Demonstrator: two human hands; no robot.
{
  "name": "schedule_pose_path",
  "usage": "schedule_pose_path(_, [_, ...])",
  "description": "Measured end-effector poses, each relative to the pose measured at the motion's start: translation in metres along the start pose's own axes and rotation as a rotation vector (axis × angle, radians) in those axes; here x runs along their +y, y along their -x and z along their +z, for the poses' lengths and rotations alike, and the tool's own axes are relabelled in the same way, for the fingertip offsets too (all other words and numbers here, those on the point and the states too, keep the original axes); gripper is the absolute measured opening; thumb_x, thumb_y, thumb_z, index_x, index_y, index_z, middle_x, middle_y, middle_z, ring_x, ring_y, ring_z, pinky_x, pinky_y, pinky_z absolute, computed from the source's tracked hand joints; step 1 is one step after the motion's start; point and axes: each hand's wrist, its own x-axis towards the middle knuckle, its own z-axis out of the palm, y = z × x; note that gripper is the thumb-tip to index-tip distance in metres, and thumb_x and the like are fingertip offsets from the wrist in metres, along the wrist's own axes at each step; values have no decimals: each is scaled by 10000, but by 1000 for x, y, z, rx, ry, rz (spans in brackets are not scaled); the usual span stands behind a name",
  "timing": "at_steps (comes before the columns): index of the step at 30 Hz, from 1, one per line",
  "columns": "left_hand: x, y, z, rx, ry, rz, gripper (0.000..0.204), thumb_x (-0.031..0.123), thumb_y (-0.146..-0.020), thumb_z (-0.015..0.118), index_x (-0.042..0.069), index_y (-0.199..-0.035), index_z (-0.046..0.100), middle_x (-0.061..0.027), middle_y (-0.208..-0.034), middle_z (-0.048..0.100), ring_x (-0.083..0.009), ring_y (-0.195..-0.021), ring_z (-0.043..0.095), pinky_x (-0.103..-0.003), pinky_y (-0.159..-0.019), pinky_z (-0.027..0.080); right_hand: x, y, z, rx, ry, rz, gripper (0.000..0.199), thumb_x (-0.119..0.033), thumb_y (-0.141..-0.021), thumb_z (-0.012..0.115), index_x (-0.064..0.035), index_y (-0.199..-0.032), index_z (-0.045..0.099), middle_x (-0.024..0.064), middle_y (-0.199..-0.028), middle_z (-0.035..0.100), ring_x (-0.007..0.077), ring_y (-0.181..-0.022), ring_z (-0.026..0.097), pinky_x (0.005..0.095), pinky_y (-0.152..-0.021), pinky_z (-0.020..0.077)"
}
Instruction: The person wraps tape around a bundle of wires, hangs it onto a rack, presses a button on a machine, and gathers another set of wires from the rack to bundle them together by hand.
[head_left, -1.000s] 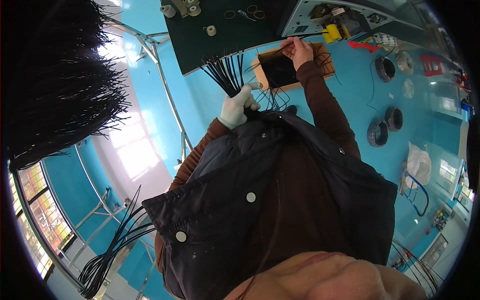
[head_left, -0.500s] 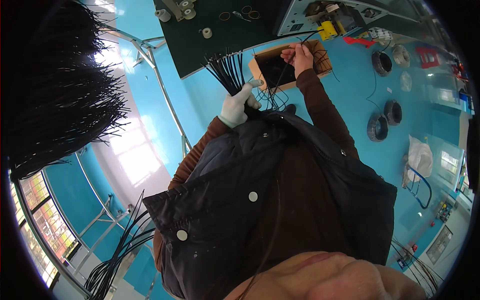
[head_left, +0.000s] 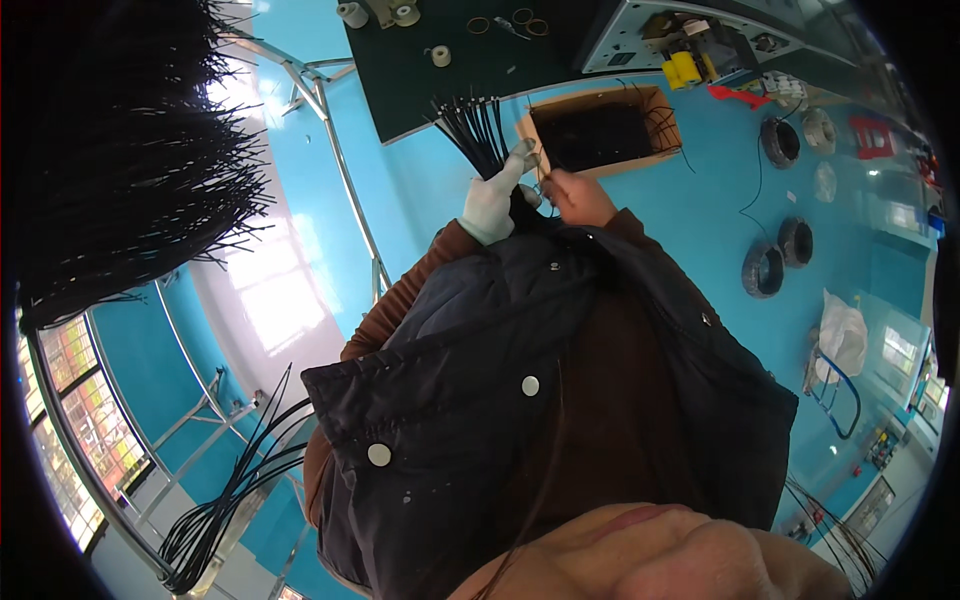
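Observation:
My left hand point(head_left: 492, 203), in a pale glove, is closed around a bundle of black cables point(head_left: 478, 135). Their cut ends fan out upward, and the lower part of the bundle disappears behind my dark vest. Close against the left fingertips is my bare right hand point(head_left: 582, 197), its fingers curled in a pinch around a thin black cable, of which little shows. Just beyond both hands lies an open cardboard box point(head_left: 603, 166) with a dark inside and several loose black cables over its right end.
A dark green table point(head_left: 400, 100) with thread spools stands ahead. To its right is a grey machine point(head_left: 640, 30) with a yellow part point(head_left: 682, 71). Cable coils point(head_left: 763, 270) lie on the blue floor. A large black cable bunch point(head_left: 130, 170) hangs at left near a metal frame point(head_left: 335, 150).
My right hand has come back from over the box, by the machine, to beside my left hand. The left hand keeps its hold on the bundle. The whole view has shifted slightly.

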Motion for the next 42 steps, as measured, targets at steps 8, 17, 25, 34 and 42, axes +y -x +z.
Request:
schedule_pose_path(8, [3, 7, -8, -36, 46, -30, 564, -121, -701, 523, 24, -1238, 430, -39, -939, 571, -77, -715, 557, -227, -677, 483, -22, -2, 1, -184, 158, 8, 170, -185, -840, 519, -18, -854, 546, 200, -702, 579, 383, -682, 578, 447, -608, 449])
schedule_pose_path(17, [8, 16, -8, 85, 620, -338, 224, 58, -847, 502, -3, -1062, 513, -24, -775, 523, -90, -624, 515, -249, -613, 480, -31, -78, -13, -344, -822, 161, 393, -290, -872, 564, 1, -1133, 516, 115, -1048, 588, 171, -979, 542, 304, -840, 430])
schedule_pose_path(25, [2, 23, -38, 268, 634, -424, 217, 164, -847, 529, 24, -1013, 525, -63, -771, 607, -143, -599, 582, -259, -550, 471, -122, -129, 34, -502, -525, 9, 245, -256, -866, 575, -12, -887, 570, 67, -726, 621, 127, -709, 595, 277, -669, 478])
schedule_pose_path(34, [24, 41, -130, 13, 316, -181, 130, 107, -775, 618, -13, -825, 615, -46, -751, 609, -110, -716, 577, -249, -688, 465, -240, -214, -42, 70, -320, -846, 206, -250, -895, 517, -79, -780, 518, 21, -613, 494, 156, -537, 493, 321, -530, 441])
schedule_pose_path(42, [36, 34, -173, -171, 301, -434, 227, 140, -801, 568, -54, -918, 590, -94, -781, 603, -140, -581, 603, -244, -583, 497, -182, -369, -145, 162, -1161, -233, 273, -242, -896, 521, -76, -684, 474, 63, -555, 488, 204, -518, 499, 365, -523, 452])
